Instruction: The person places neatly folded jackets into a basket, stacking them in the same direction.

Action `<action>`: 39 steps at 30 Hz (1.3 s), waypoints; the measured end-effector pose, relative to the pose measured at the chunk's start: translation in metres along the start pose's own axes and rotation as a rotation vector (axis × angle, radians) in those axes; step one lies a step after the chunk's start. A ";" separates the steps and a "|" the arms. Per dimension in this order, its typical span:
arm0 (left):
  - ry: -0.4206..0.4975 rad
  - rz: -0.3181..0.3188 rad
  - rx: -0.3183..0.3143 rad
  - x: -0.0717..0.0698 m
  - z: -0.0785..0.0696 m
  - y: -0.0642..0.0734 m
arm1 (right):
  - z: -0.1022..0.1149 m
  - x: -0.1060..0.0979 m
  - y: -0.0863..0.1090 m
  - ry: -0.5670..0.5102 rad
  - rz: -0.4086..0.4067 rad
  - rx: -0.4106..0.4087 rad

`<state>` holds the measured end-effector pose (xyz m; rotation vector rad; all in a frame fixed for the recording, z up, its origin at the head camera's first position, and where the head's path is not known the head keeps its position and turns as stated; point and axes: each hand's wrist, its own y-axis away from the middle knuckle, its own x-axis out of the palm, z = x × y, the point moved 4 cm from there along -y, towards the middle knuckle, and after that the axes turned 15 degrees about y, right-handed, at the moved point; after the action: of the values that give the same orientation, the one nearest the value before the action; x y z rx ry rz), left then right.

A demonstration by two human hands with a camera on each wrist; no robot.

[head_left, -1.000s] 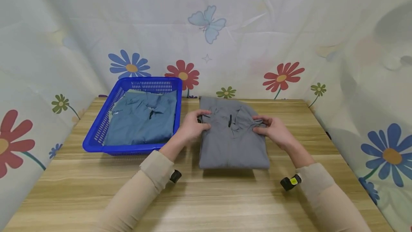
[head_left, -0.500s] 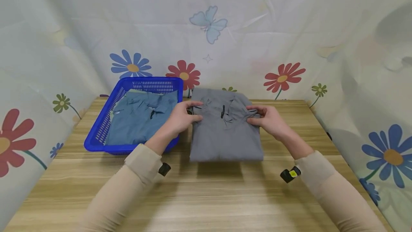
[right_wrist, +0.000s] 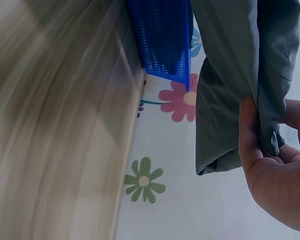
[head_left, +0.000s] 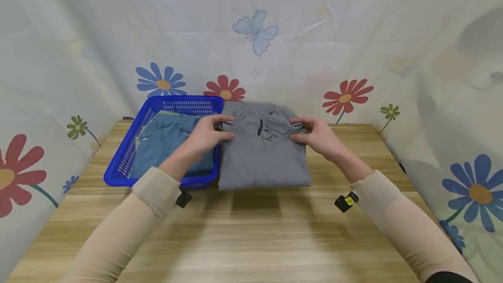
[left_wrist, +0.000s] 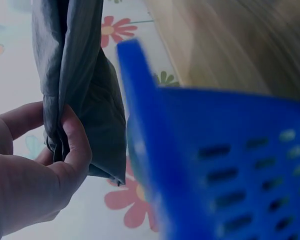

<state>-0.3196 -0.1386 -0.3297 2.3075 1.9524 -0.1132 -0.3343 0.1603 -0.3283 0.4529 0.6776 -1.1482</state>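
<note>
A folded grey jacket [head_left: 264, 160] with a short black zip pull hangs above the table, held from both sides. My left hand [head_left: 208, 133] pinches its left edge between thumb and fingers, over the right rim of the blue basket. At the opposite edge my right hand [head_left: 320, 138] pinches the gathered cloth. Both wrist views show the folded layers gripped, by the left hand [left_wrist: 45, 175] and the right hand [right_wrist: 275, 165]. Inside the blue basket [head_left: 118, 170] lies a folded blue garment [head_left: 157, 154], partly hidden by my left hand and forearm.
The basket stands on the left of a wooden table [head_left: 267, 239]. Its slotted wall [left_wrist: 250, 115] rises close to my left hand. A patterned curtain [head_left: 298, 64] encloses the back and sides of the table.
Both hands have carried the grey jacket to the left and upward, from the middle of the table to the basket's right rim. The basket and the blue garment have stayed put.
</note>
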 end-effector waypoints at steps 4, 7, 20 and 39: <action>0.005 -0.014 -0.003 -0.010 -0.005 -0.001 | 0.009 0.000 -0.007 -0.005 -0.008 -0.013; 0.027 -0.018 -0.011 -0.020 -0.008 -0.002 | 0.016 0.002 -0.013 -0.023 -0.008 -0.028; 0.075 0.027 -0.063 -0.062 -0.012 -0.004 | 0.046 0.016 -0.033 -0.017 -0.046 -0.084; 0.024 0.034 -0.102 -0.116 -0.012 -0.003 | 0.079 0.045 -0.058 -0.036 -0.033 -0.125</action>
<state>-0.3416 -0.2495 -0.3023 2.2858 1.8826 0.0172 -0.3569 0.0584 -0.3016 0.3159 0.7229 -1.1353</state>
